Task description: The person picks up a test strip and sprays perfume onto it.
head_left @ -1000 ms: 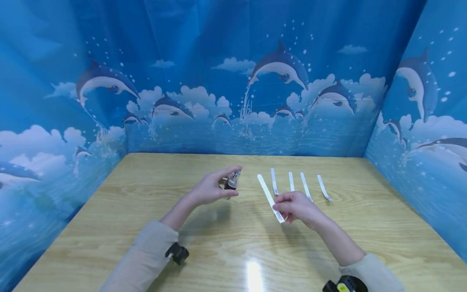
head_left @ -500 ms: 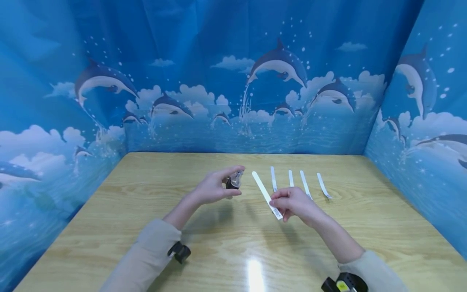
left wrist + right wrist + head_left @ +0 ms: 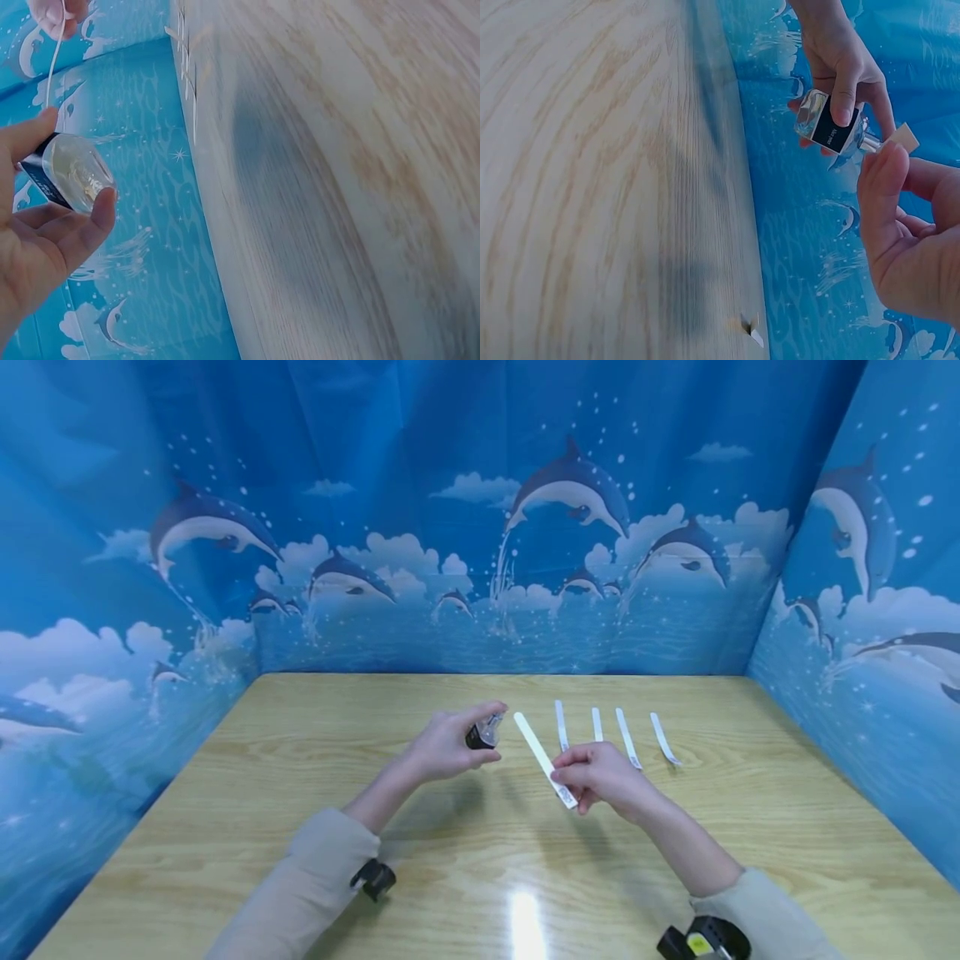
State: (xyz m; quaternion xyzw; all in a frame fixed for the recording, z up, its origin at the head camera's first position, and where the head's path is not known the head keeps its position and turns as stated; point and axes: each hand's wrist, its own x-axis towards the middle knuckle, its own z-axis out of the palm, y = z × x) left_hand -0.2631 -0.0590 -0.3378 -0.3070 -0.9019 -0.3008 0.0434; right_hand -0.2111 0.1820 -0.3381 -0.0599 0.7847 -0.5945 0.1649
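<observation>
A small clear glass perfume bottle (image 3: 486, 732) with a black label sits in my left hand (image 3: 444, 746), raised over the table. The index finger lies on its sprayer top and the thumb is at its lower end. In the right wrist view the label and silver neck of the bottle (image 3: 832, 127) show. My right hand (image 3: 606, 777) pinches a white paper test strip (image 3: 534, 742) near its printed end. The strip slants up and left, its far tip just right of the bottle in the head view. Seen from the left wrist, the strip (image 3: 55, 64) appears edge-on.
Several more white paper strips (image 3: 628, 740) lie side by side on the wooden table (image 3: 337, 718), behind and right of my right hand. The rightmost strip (image 3: 663, 737) curls at its near end. A blue dolphin-print curtain (image 3: 375, 635) rises behind the table and along both sides.
My left hand with the bottle has shifted slightly right. My right hand has brought the strip left and a little up, narrowing the gap between them. Both grips stay the same.
</observation>
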